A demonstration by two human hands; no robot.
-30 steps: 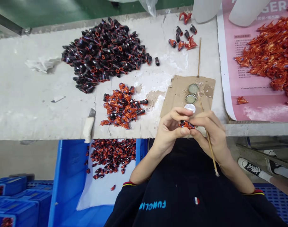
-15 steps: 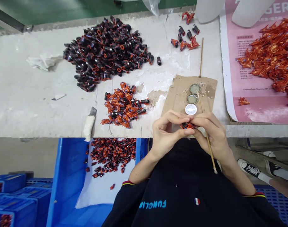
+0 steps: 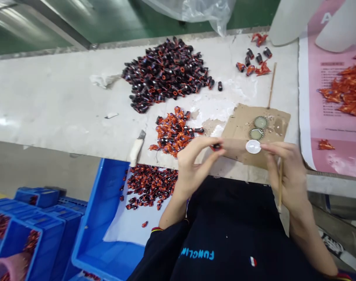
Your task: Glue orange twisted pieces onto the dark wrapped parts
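My left hand [image 3: 195, 166] pinches a small black-and-orange tube piece [image 3: 216, 147] between thumb and fingertips, just right of a small mixed pile [image 3: 174, 132]. Over to the right, my right hand [image 3: 286, 171] is closed around a thin wooden stick [image 3: 280, 185] that points down toward my lap. Its fingertips are next to a white cap [image 3: 253, 146] on a piece of cardboard [image 3: 242, 125]. Two metal bottle caps [image 3: 258, 128] lie just beyond the white one.
A big heap of dark tube pieces [image 3: 166, 74] lies further back on the white table [image 3: 49, 109]. Orange pieces [image 3: 347, 91] lie on a pink sheet at right. A blue bin [image 3: 104, 218] below the table edge holds more pieces. A second stick [image 3: 271, 86] lies behind the cardboard.
My hands have come apart: the left keeps the small piece and has shifted left, the right has moved right with the stick. The camera has swung leftward.
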